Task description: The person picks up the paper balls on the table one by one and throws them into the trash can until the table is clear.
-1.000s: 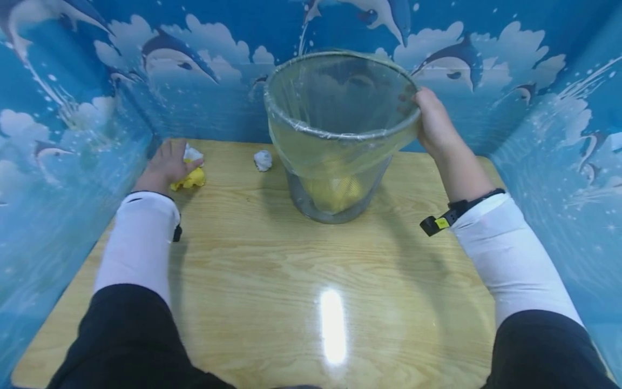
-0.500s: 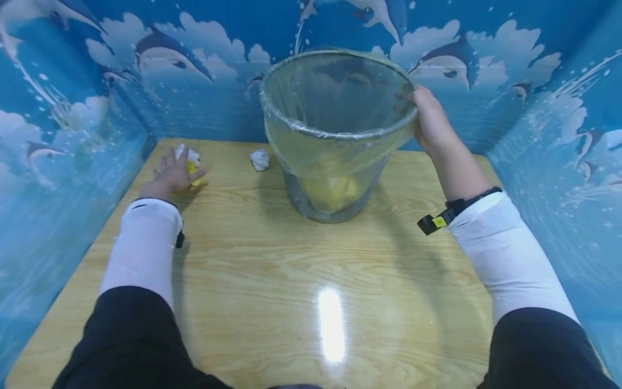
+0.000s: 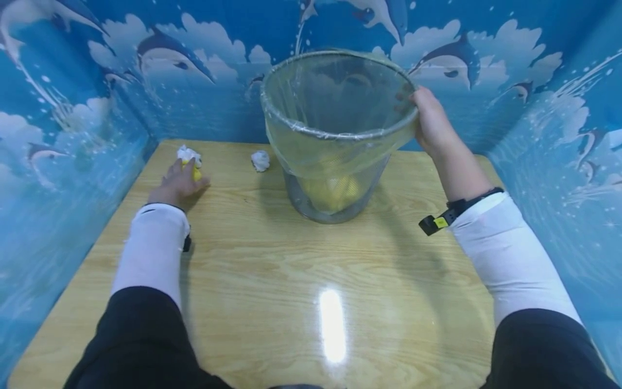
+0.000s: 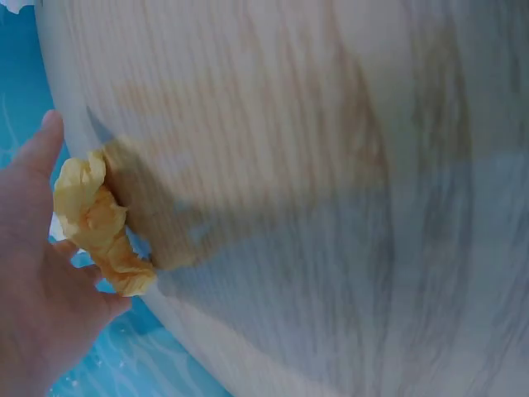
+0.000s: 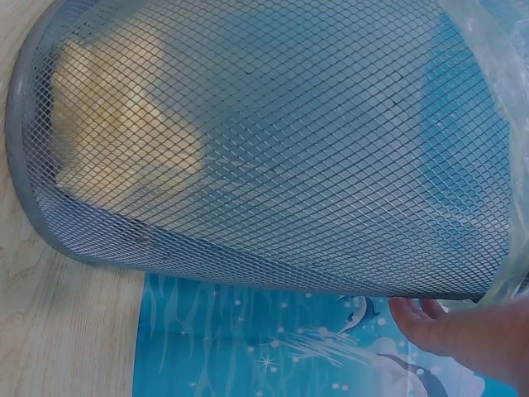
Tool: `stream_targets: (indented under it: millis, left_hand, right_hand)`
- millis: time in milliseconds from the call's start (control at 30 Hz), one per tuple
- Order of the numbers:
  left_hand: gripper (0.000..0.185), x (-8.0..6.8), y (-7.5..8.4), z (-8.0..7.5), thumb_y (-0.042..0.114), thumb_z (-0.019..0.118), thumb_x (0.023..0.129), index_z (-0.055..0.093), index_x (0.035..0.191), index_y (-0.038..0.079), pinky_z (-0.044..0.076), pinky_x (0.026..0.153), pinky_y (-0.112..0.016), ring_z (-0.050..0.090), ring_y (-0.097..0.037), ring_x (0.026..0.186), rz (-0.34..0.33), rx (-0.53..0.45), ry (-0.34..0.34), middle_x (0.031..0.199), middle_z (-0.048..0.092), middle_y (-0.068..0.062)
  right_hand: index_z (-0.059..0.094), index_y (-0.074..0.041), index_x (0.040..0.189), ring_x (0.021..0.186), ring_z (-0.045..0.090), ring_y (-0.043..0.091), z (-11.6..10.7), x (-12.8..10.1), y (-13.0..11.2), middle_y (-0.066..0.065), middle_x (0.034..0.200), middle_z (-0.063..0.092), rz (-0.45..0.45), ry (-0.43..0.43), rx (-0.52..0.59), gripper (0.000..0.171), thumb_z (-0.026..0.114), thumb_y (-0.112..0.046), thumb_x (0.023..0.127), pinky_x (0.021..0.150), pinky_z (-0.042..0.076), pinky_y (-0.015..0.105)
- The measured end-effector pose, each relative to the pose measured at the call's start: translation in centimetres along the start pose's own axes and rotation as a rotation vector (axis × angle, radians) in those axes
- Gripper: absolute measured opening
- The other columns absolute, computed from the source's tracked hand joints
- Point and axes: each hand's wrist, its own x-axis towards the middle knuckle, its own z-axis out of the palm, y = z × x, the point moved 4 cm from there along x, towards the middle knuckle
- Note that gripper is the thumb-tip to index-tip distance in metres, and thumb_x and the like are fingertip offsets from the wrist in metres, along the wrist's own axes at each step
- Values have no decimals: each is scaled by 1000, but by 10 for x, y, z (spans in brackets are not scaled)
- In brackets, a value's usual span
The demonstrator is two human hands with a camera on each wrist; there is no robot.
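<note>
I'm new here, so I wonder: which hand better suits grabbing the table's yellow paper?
Likely the left hand: it is at the yellow paper, while the right hand grips the bin's rim.

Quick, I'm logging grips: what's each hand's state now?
Left hand: open, at the yellow crumpled paper.
Right hand: closed, holding the mesh bin by its top.
</note>
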Motion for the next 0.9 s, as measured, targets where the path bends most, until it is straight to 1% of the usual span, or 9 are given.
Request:
stream_targets:
  millis: [100, 167, 267, 367, 467, 600, 667, 800, 900]
  left_hand:
    - [83, 3, 1, 3, 53, 42, 97, -1, 157, 14, 13, 105, -75, 3, -61, 137, 3, 12, 12, 156, -11, -32]
    - [80, 7, 2, 4, 45, 46, 97, 4, 156, 9, 15, 108, -71, 6, -60, 137, 9, 17, 24, 154, -4, -35]
    - [77, 9, 0, 5, 36, 48, 98, 6, 155, 6, 16, 110, -69, 8, -57, 138, 1, 23, 26, 153, -1, -37]
    - [72, 12, -1, 6, 26, 50, 98, 12, 153, 0, 20, 109, -67, 15, -58, 135, 27, 47, 29, 149, 6, -42]
    - [67, 11, -1, 5, 20, 50, 97, 17, 150, -3, 25, 107, -67, 23, -59, 131, 53, 68, 21, 144, 13, -44]
    - [63, 9, -1, 4, 18, 50, 97, 21, 150, -2, 26, 107, -67, 24, -58, 131, 74, 83, -5, 144, 17, -42]
    - [59, 10, 0, 3, 15, 51, 96, 27, 146, -4, 26, 107, -65, 27, -57, 129, 116, 105, 7, 140, 25, -42]
    - [53, 13, 1, 1, 10, 55, 91, 37, 138, -8, 28, 106, -63, 35, -55, 124, 172, 150, 44, 131, 39, -41]
    - [53, 11, 3, -2, 11, 56, 90, 40, 137, -9, 32, 105, -61, 41, -54, 122, 190, 157, 64, 129, 45, -40]
  right_hand:
    - [19, -11, 150, 125, 35, 19, 0, 0, -1, 3, 144, 21, -1, -1, 10, 53, 27, -24, 99, 112, 30, 37]
    - [21, -9, 149, 123, 37, 19, -1, 0, -1, 4, 144, 20, -7, -5, 13, 52, 27, -23, 99, 110, 32, 36]
    - [25, -8, 144, 119, 38, 18, -1, 0, -1, 4, 143, 19, -15, -7, 14, 48, 28, -21, 98, 107, 33, 36]
    - [28, -7, 141, 118, 39, 17, 0, 1, 0, 4, 142, 20, -18, -1, 19, 45, 28, -21, 98, 107, 34, 36]
    - [28, -7, 141, 117, 38, 18, 1, 1, 0, 4, 141, 20, -17, 4, 30, 45, 29, -20, 98, 108, 33, 36]
    - [25, -10, 146, 120, 36, 18, 0, 0, 1, 3, 142, 21, -3, 13, 8, 49, 29, -23, 99, 110, 31, 37]
    - [25, -10, 147, 121, 36, 19, 0, 0, 1, 3, 142, 22, 4, 18, -2, 50, 29, -23, 99, 110, 30, 36]
    - [25, -11, 148, 121, 36, 18, 0, -1, 1, 3, 142, 23, 6, 21, -7, 51, 29, -24, 99, 111, 30, 36]
    - [22, -12, 149, 123, 35, 19, 0, 0, 0, 3, 143, 23, 14, 23, -6, 52, 28, -25, 99, 112, 29, 36]
